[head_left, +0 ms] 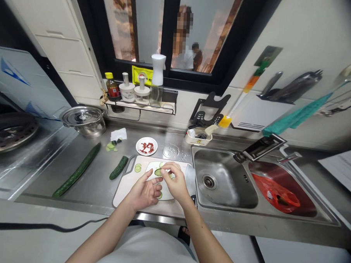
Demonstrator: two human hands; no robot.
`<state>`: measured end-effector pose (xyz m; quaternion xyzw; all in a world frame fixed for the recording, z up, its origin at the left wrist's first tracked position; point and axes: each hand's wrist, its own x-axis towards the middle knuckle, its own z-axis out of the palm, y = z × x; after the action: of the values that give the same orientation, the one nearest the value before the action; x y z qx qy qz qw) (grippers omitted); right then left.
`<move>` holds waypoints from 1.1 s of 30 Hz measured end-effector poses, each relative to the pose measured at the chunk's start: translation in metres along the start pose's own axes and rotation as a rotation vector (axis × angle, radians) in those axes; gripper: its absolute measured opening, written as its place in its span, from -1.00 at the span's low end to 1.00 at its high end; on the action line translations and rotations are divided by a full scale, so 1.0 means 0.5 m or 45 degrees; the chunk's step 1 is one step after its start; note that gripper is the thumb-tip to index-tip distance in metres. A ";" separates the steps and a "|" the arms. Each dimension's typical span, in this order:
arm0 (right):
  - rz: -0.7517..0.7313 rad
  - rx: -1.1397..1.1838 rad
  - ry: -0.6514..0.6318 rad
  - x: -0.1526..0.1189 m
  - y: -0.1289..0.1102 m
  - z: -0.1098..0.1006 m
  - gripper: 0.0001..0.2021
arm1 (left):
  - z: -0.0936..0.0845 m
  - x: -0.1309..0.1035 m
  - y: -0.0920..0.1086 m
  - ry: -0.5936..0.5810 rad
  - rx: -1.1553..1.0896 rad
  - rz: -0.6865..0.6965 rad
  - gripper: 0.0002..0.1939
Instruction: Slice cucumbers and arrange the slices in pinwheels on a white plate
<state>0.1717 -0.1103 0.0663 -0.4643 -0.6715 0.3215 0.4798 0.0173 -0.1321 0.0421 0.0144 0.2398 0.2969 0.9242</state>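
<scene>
A thin cucumber slice (158,172) is pinched between the thumb and fingers of my right hand (175,182). Beside it, my left hand (146,192) is turned palm up, its fingers loosely curled and apart, with nothing visible in it. Both hands are over a white plate (150,166) that lies on a pale cutting board (123,191). More cucumber slices (160,195) show on the plate, partly hidden by my hands. Another small group of slices (138,168) rests on the board's left part. At the board's right edge lies a knife with a dark handle (193,200).
Left of the board are a cut cucumber (118,167) and a long whole cucumber (77,172). Behind it stand a small plate of red pieces (146,152) and cucumber scraps (111,147). A lidded pot (85,121) is at back left, a double sink (223,197) at right.
</scene>
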 end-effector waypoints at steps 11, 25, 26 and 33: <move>-0.122 -0.090 -0.055 -0.005 -0.002 -0.004 -0.89 | 0.005 0.005 0.020 0.085 0.002 0.174 -0.84; -0.299 -0.229 -0.247 -0.023 -0.008 -0.019 -0.89 | 0.037 -0.026 0.024 0.365 0.638 0.720 -0.66; -0.315 -0.238 -0.244 -0.024 -0.009 -0.019 -0.89 | 0.038 -0.026 0.023 0.369 0.677 0.746 -0.65; -0.338 -0.270 -0.233 -0.027 -0.012 -0.017 -0.89 | 0.034 -0.024 0.022 0.458 0.860 0.879 -0.64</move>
<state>0.1794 -0.1251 0.0697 -0.3886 -0.7977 0.2237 0.4033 0.0105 -0.1277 0.0645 0.3391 0.4587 0.4885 0.6604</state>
